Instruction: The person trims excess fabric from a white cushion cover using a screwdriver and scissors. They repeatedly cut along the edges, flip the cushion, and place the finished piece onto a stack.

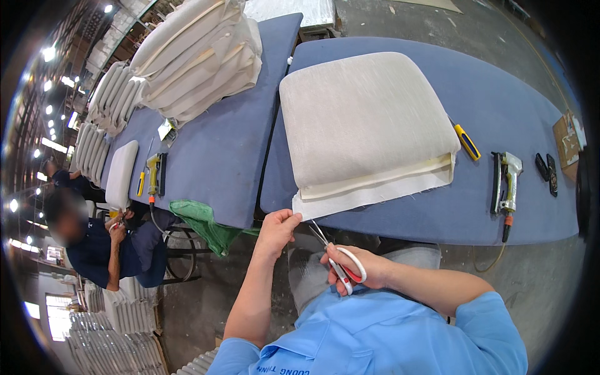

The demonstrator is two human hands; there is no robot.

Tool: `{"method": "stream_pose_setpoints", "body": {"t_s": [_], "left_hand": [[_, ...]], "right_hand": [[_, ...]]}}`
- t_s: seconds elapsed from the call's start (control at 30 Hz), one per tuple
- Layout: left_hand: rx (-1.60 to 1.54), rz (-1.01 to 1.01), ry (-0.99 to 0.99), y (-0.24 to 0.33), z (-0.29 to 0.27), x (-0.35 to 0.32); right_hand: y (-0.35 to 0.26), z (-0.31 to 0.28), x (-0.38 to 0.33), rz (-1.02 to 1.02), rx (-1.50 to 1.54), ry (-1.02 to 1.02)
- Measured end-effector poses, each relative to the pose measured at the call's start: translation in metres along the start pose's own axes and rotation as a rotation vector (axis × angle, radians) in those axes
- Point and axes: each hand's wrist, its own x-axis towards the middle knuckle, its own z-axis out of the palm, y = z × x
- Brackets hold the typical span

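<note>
A cushion covered in off-white fabric (pixel 369 119) lies on the blue padded table in front of me. A loose flap of its fabric (pixel 375 194), frayed along the edge, hangs toward me at the near side. My left hand (pixel 279 232) pinches the flap's near left corner between thumb and fingers. In my right hand (pixel 357 267) is a pair of scissors (pixel 342 270) with white and red handles. Their blades are parted and point up at the fabric corner, just right of my left hand.
Right of the cushion lie a yellow-handled tool (pixel 467 142), a pneumatic staple gun (pixel 507 184) with a hose, black objects (pixel 552 175) and a cardboard box (pixel 567 144). On the left table (pixel 219 150) stand stacked cushions (pixel 200 56), another staple gun (pixel 156 175) and green cloth (pixel 206 222). A co-worker (pixel 112 250) sits left.
</note>
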Motion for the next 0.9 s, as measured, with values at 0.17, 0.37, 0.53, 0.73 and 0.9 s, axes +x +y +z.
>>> {"method": "stream_pose_setpoints", "body": {"t_s": [0.17, 0.37, 0.53, 0.73, 0.9], "left_hand": [[-0.009, 0.024, -0.003, 0.004, 0.002, 0.000], [-0.064, 0.032, -0.023, 0.005, 0.005, -0.001], [-0.081, 0.039, -0.035, 0.005, 0.005, -0.001], [-0.097, 0.023, -0.054, 0.003, 0.002, 0.000], [-0.134, 0.002, -0.068, -0.001, -0.001, 0.002]], "right_hand": [[0.010, 0.017, 0.016, -0.068, 0.001, 0.071], [0.009, 0.027, 0.027, -0.127, -0.036, 0.086], [0.005, 0.036, 0.034, -0.152, -0.067, 0.122], [0.005, 0.041, 0.040, -0.167, -0.075, 0.156], [0.007, 0.042, 0.039, -0.194, -0.093, 0.188]]}}
